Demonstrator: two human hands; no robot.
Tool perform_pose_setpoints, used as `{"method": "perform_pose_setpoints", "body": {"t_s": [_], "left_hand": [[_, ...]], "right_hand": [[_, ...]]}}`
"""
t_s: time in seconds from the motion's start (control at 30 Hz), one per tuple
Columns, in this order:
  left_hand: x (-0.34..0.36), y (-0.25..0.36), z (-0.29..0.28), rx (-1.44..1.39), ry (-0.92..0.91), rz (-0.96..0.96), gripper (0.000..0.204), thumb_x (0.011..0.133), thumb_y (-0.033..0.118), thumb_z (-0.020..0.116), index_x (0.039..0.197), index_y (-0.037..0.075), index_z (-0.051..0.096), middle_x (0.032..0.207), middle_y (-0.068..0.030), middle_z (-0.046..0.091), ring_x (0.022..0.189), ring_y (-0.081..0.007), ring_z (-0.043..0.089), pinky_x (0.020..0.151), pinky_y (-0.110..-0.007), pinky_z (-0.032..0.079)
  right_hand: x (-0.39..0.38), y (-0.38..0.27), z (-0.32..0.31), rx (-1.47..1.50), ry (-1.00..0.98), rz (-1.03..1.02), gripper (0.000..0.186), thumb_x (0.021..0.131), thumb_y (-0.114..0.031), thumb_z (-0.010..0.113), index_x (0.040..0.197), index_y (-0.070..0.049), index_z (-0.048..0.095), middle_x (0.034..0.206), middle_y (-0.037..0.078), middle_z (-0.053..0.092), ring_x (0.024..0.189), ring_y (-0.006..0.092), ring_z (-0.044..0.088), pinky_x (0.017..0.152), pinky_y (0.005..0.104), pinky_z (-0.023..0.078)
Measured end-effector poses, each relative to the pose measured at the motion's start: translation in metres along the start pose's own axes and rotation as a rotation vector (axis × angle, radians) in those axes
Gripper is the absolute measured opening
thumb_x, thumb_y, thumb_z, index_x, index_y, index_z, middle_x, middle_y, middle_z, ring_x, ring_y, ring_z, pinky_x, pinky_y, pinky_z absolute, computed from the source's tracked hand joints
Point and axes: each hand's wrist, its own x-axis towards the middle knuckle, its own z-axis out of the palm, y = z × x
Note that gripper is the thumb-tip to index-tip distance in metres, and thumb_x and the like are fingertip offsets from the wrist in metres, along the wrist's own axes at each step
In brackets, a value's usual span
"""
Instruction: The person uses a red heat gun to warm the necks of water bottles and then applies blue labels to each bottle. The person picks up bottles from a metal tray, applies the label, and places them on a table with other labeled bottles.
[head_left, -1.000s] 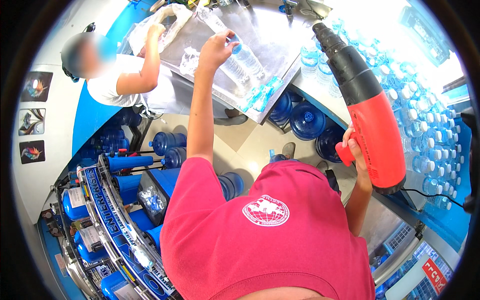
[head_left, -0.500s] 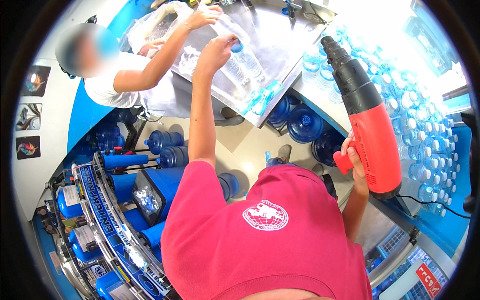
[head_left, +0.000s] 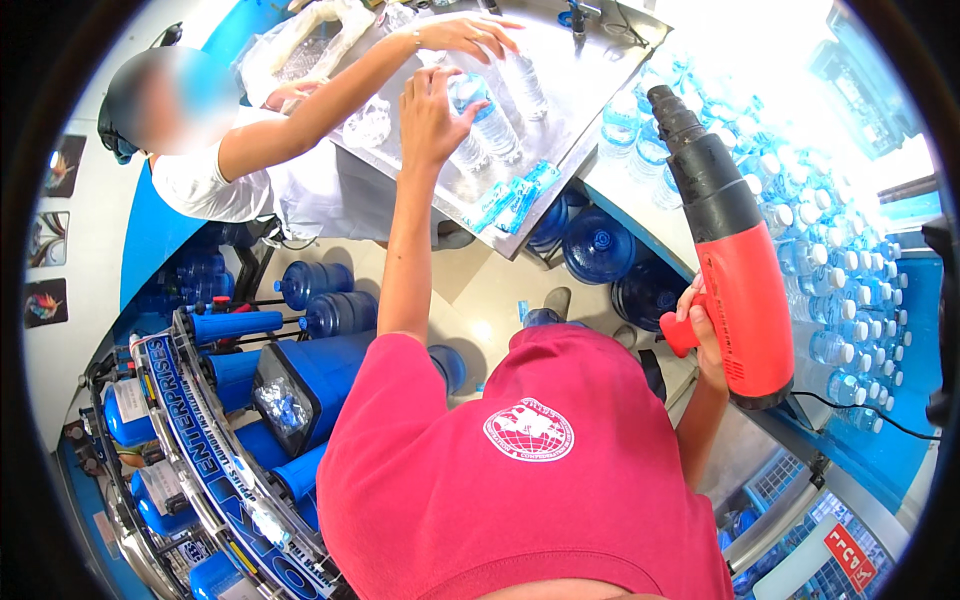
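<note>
My right hand [head_left: 703, 322] grips the handle of a red heat gun [head_left: 745, 310], its black nozzle angled up and away. My left hand [head_left: 428, 122] reaches over the metal table and curves round the upper part of a clear water bottle [head_left: 494, 132] with a blue band near its top; the thumb lies across its near side. Another clear bottle [head_left: 468, 155] is beside it, partly behind my hand. Farther off stands a third bottle [head_left: 528, 92]. Just beyond my left hand, a co-worker's hand [head_left: 465, 36] is stretched out with spread fingers. Blue plastic sleeves [head_left: 515, 198] lie at the table's near corner.
Many capped bottles [head_left: 840, 310] crowd the right counter, where the heat gun's black cord [head_left: 868, 406] runs. The co-worker [head_left: 205, 185] stands at the left by a clear plastic bag [head_left: 305, 45]. Large blue jugs [head_left: 598, 245] sit under the table; blue filter equipment [head_left: 235, 325] fills the lower left.
My left hand has gone from a pinch at a bottle's blue band to a wider grasp round the bottle. The co-worker's hand has moved right, its fingers now spread. The heat gun stays in my right hand.
</note>
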Motion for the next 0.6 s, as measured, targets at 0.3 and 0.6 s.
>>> {"method": "perform_pose_setpoints", "body": {"t_s": [0.3,0.6], "left_hand": [[-0.03,0.013,0.017,0.038,-0.101,-0.154,0.068,0.073,0.043,0.081,0.123,0.005,0.055,0.115,-0.008,0.066,0.11,-0.0263,0.061,0.115,-0.05,0.024],[-0.057,0.012,0.027,0.153,-0.048,-0.11,0.084,0.072,0.046,0.081,0.132,-0.001,0.045,0.126,-0.0093,0.058,0.138,-0.032,0.034,0.113,-0.07,-0.002]], "right_hand": [[0.0,0.017,0.006,0.032,-0.014,-0.038,0.039,0.088,0.0,0.057,0.126,0.003,0.048,0.094,0.01,0.054,0.073,0.0156,0.057,0.069,0.0313,0.047],[-0.005,0.031,0.015,0.095,0.025,-0.073,0.034,0.086,0.0,0.058,0.119,0.0,0.049,0.103,0.012,0.05,0.073,0.0182,0.056,0.067,0.0318,0.047]]}}
